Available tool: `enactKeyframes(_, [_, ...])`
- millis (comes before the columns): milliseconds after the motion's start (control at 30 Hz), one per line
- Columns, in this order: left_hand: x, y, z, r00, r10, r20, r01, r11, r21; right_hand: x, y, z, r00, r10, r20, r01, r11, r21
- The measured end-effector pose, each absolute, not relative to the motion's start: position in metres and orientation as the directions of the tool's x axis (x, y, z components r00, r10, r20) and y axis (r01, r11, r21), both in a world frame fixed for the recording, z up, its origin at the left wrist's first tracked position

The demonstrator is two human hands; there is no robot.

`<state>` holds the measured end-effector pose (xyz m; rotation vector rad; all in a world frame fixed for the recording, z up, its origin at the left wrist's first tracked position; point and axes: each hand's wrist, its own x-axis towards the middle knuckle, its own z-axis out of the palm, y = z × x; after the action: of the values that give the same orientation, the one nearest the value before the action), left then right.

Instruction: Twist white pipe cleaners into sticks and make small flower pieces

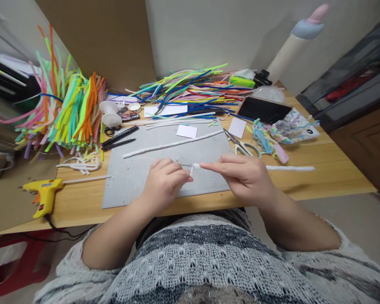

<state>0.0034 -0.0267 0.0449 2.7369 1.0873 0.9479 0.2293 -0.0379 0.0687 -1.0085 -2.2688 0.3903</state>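
Note:
Just above the front of the grey cutting mat (120, 185), my left hand (164, 179) is closed in a pinch at a short white end and a thin dark wire-like piece (186, 165). Between my hands is a small white coil of pipe cleaner (196, 166). My right hand (248, 175) has its index finger stretched to that coil, the other fingers curled. From behind it a long tail of white pipe cleaner (290, 168) runs out to the right. Another white pipe cleaner (172, 144) lies across the mat beyond my hands.
A yellow glue gun (44, 194) lies left, its cord over the table edge. Scissors (245, 147), a phone (264, 109) and a patterned pouch (293, 128) are right. Colourful pipe cleaners (190, 90) fill the back, with bundles (72, 109) at left. Black markers (119, 137) touch the mat.

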Motion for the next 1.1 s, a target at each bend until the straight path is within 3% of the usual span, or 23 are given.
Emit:
enactKeyframes(100, [0.007, -0.035, 0.048, 0.591, 0.609, 0.529, 0.612, -0.766, 0.197, 0.226, -0.039, 0.063, -0.487, 0.778, 0.397, 0.727, 0.612, -0.31])
enactKeyframes(167, [0.003, -0.033, 0.055, 0.586, 0.596, 0.549, 0.628, -0.762, 0.157, 0.226, -0.039, 0.062, -0.55, 0.768, 0.328, 0.735, 0.632, -0.248])
enactKeyframes(300, [-0.007, -0.017, 0.062, 0.578, 0.623, 0.527, 0.62, -0.755, 0.213, 0.23, -0.037, 0.066, -0.735, 0.627, 0.259, 0.509, 0.762, -0.399])
enactKeyframes(433, [-0.005, -0.016, 0.048, 0.576, 0.678, 0.457, 0.588, -0.732, 0.344, 0.231, -0.038, 0.065, -0.618, 0.676, 0.401, 0.415, 0.714, -0.564])
enactKeyframes(533, [0.0, -0.027, 0.043, 0.589, 0.67, 0.452, 0.59, -0.739, 0.325, 0.229, -0.039, 0.061, -0.479, 0.753, 0.452, 0.584, 0.658, -0.477])
enactKeyframes(667, [-0.002, -0.032, 0.056, 0.57, 0.626, 0.532, 0.624, -0.751, 0.214, 0.228, -0.039, 0.062, -0.54, 0.765, 0.352, 0.728, 0.634, -0.26])
enactKeyframes(733, [-0.006, -0.027, 0.062, 0.547, 0.626, 0.556, 0.633, -0.744, 0.216, 0.229, -0.039, 0.065, -0.632, 0.721, 0.285, 0.662, 0.693, -0.285])
enactKeyframes(833, [-0.01, -0.017, 0.061, 0.531, 0.674, 0.513, 0.612, -0.724, 0.319, 0.232, -0.038, 0.068, -0.718, 0.636, 0.283, 0.485, 0.748, -0.453])
enactKeyframes(933, [-0.006, -0.017, 0.05, 0.548, 0.698, 0.461, 0.569, -0.715, 0.407, 0.233, -0.038, 0.066, -0.621, 0.686, 0.38, 0.425, 0.701, -0.572])
enactKeyframes(1000, [-0.002, -0.023, 0.045, 0.565, 0.692, 0.449, 0.565, -0.722, 0.4, 0.232, -0.039, 0.064, -0.51, 0.745, 0.431, 0.515, 0.665, -0.54])
enactKeyframes(1100, [0.0, -0.032, 0.048, 0.569, 0.667, 0.481, 0.604, -0.736, 0.306, 0.23, -0.04, 0.062, -0.468, 0.775, 0.425, 0.698, 0.618, -0.36])
